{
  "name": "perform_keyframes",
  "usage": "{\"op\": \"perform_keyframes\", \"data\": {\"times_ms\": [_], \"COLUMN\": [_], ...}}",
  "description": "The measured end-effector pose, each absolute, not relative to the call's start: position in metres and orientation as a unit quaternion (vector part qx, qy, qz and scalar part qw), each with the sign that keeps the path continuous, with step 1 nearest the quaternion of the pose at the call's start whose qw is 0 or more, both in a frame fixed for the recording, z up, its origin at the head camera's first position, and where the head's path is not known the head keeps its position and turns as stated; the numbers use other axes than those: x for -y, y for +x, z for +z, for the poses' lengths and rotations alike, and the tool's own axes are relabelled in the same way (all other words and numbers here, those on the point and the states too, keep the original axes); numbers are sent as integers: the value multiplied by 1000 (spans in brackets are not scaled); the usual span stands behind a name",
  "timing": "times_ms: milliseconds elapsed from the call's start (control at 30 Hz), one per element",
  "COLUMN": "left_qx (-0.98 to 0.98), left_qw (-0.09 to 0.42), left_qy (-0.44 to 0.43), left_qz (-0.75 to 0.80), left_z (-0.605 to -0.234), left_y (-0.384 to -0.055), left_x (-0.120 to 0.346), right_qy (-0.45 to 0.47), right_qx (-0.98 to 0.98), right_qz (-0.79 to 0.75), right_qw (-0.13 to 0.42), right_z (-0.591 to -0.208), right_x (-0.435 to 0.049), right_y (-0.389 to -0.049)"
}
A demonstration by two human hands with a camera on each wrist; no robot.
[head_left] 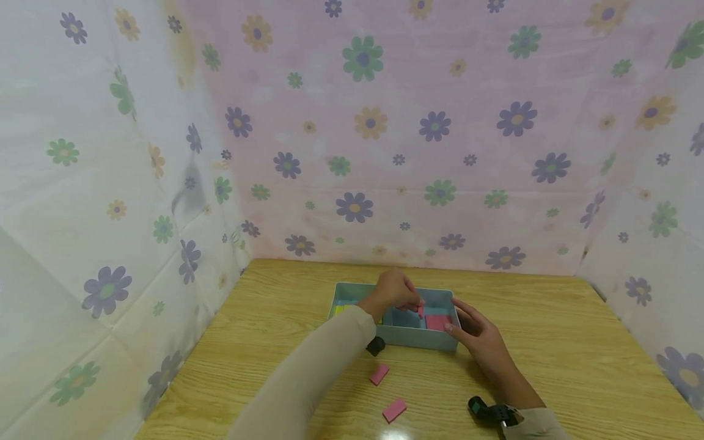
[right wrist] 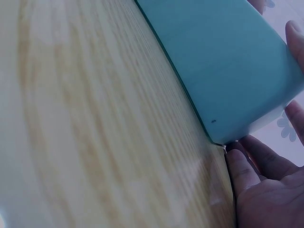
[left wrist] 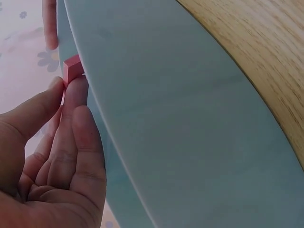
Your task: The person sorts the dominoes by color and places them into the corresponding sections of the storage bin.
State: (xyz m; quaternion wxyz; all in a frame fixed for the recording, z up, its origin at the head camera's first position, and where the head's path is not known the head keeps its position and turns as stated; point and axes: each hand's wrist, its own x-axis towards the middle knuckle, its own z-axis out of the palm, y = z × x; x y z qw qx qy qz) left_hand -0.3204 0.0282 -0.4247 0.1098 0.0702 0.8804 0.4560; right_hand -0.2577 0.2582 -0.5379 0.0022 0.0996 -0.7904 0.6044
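A light blue box (head_left: 418, 338) with compartments sits on the table. Over its right part, my left hand (head_left: 395, 289) pinches a small pink block (left wrist: 72, 69) between thumb and fingers, as the left wrist view shows close up. Pink blocks (head_left: 437, 322) lie in the right compartment below. At the box's right end, my right hand (head_left: 483, 343) holds the side, with its thumb at the front corner and fingers along the end wall. Yellow pieces (head_left: 339, 310) show in the left compartment, partly hidden behind my left forearm.
Two pink blocks, a nearer one (head_left: 394, 410) and a farther one (head_left: 379, 373), lie on the wooden table (head_left: 286, 324) in front of the box. Flowered cloth (head_left: 407, 201) hangs behind the table and along both sides. A black camera (head_left: 484, 409) is strapped to my right wrist.
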Motion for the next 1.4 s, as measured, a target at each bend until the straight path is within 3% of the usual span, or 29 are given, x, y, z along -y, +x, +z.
{"op": "perform_keyframes", "data": {"times_ms": [533, 867, 1400], "left_qx": [-892, -879, -874], "left_qw": [120, 233, 222], "left_qy": [61, 63, 19], "left_qz": [433, 411, 433], "left_z": [-424, -429, -431], "left_y": [-320, -314, -313], "left_x": [-33, -43, -51], "right_qy": [100, 105, 107], "right_qx": [793, 788, 795], "right_qz": [601, 606, 597], "right_qw": [6, 6, 5], "right_z": [-538, -536, -536], "right_x": [-258, -258, -259], "right_y": [-257, -257, -257]}}
